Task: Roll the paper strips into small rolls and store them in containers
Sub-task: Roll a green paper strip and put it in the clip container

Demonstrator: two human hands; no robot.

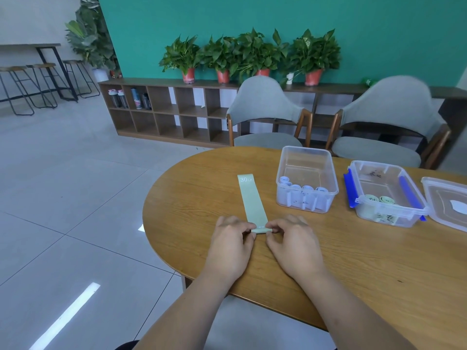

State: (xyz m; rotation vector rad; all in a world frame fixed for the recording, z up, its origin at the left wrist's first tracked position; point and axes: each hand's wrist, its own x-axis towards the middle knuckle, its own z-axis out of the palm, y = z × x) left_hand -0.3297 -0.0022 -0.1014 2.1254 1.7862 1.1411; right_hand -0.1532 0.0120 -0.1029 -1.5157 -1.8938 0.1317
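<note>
Left hand (231, 238) and right hand (293, 237) pinched on rolled near end of pale green strip (252, 200); remainder laid flat on wooden surface (202, 193). Rolls stored in two clear containers (307, 179) (386, 193), right of strip.

A pale green paper strip (252, 198) lies flat near the table's (328, 261) left end, near end curled, while by the far edge one clear container (307, 148) holds bluish rolls (302, 187), a blue-clipped container (386, 219) green rolls (379, 199).
</note>
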